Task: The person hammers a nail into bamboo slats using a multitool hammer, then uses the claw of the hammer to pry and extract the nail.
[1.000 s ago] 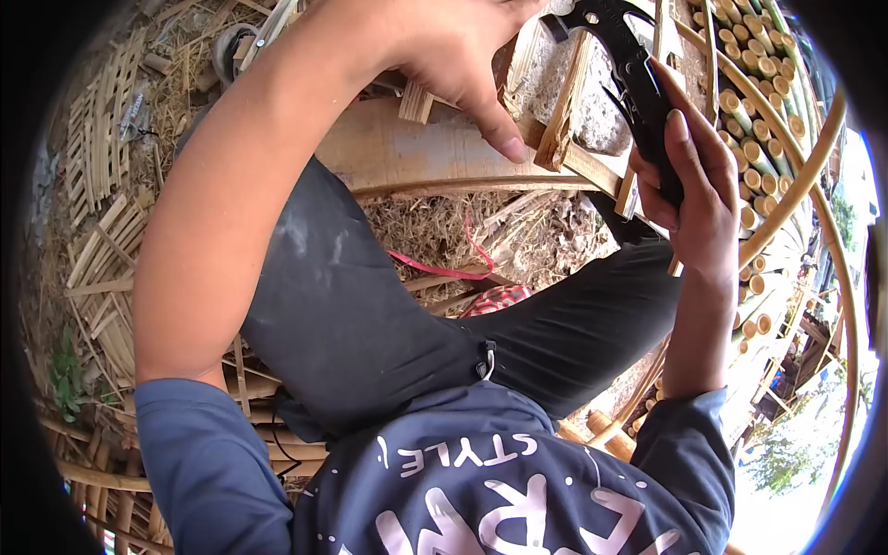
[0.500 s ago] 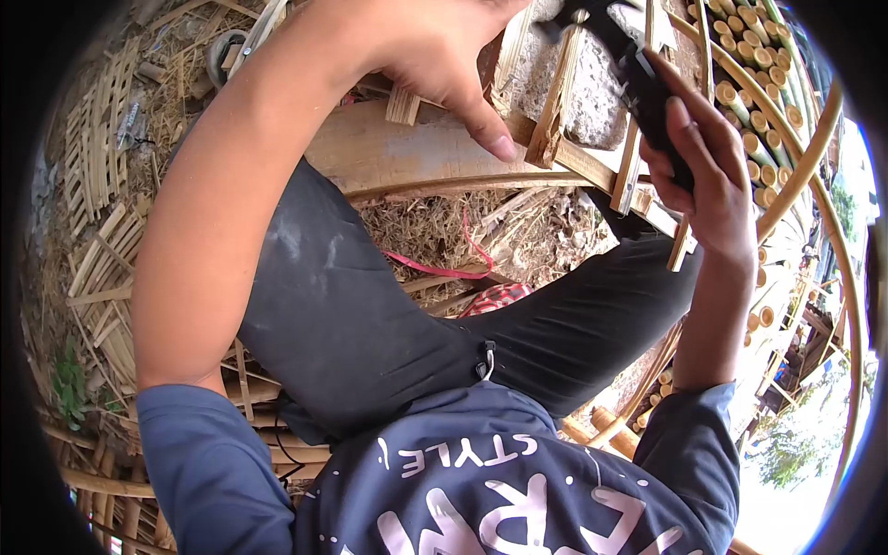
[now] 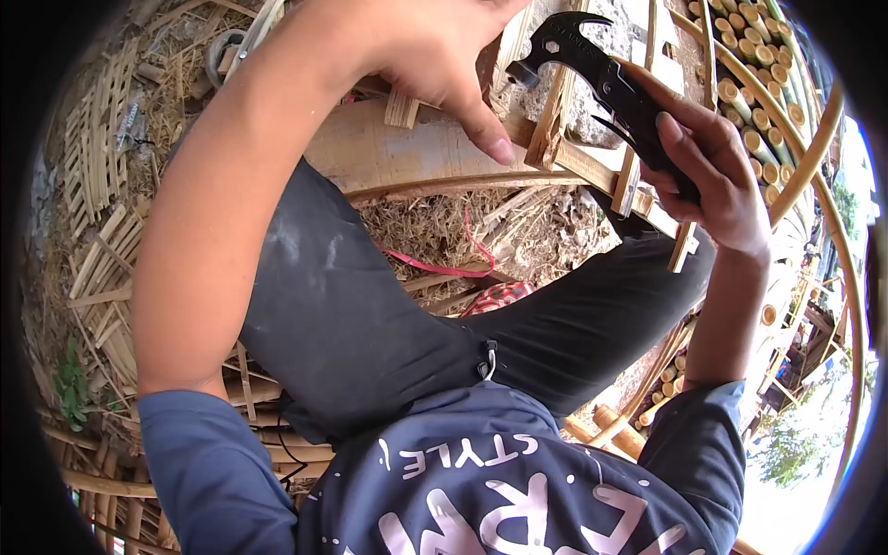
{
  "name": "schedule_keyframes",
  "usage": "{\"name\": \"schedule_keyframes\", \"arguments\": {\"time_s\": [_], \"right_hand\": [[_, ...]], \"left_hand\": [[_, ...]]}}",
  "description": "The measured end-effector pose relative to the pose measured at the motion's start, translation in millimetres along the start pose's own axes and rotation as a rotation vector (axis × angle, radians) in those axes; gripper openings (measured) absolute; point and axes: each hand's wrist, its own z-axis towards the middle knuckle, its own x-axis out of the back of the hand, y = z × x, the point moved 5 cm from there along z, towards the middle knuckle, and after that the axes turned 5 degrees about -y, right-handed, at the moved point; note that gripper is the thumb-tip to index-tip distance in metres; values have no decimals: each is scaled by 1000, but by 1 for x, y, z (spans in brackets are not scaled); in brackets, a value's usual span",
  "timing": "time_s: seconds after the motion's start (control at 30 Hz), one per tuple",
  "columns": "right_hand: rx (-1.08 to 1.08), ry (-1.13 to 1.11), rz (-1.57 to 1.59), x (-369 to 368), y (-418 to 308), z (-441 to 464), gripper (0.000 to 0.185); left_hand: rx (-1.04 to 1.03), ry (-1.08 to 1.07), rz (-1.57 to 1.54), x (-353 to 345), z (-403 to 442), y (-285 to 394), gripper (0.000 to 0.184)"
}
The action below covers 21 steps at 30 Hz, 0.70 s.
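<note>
My right hand (image 3: 708, 176) is wrapped round the handle of a black claw hammer (image 3: 615, 88), a multi-tool type with a thin lever standing off its handle. The hammer head lies to the upper left of that hand, over a grey stone block (image 3: 601, 106) and the slatted wooden frame (image 3: 587, 166). At the top edge, my left hand (image 3: 444, 60) has its thumb stretched down and away above a wooden board (image 3: 398, 153). Its other fingers are mostly cut off by the image edge, and nothing shows in its grip.
Cut bamboo poles (image 3: 758, 83) are stacked at the upper right. Long bent canes (image 3: 837, 240) cross the right side. Woven bamboo strips (image 3: 97, 148) lie at the left. A pink ribbon (image 3: 435, 268) and straw (image 3: 416, 227) are between my legs.
My right hand has shifted right and slightly down with the hammer. The hammer head dipped from the top edge and now lies further left and lower. My left hand moved slightly left.
</note>
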Motion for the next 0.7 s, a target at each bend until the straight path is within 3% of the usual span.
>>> {"name": "schedule_keyframes", "arguments": {"time_s": [0.03,0.1,0.17,0.23,0.3,0.37,0.5,0.6,0.7], "right_hand": [[-36,-84,-43,0,-1,0,46],[-17,77,225,8,-1,-1,46],[88,125,262,7,3,6,47],[-103,-115,-23,-8,1,-1,47],[-60,-77,144,3,-1,1,47],[7,157,229,4,-2,4,47],[-141,-82,103,1,3,3,45],[-44,92,275,2,4,6,47],[-135,-145,160,-1,6,2,47]], "left_hand": [[49,-138,-46,6,7,-6,162],[71,-267,-102,6,11,-6,162],[27,-176,-66,3,9,-6,161],[-40,28,51,-4,-1,3,161],[-65,121,76,-2,-10,11,160],[-52,63,10,4,-13,14,160],[-85,61,-29,9,-15,12,161],[-63,66,-15,8,-15,16,162],[-39,42,-13,7,-18,16,164]]}}
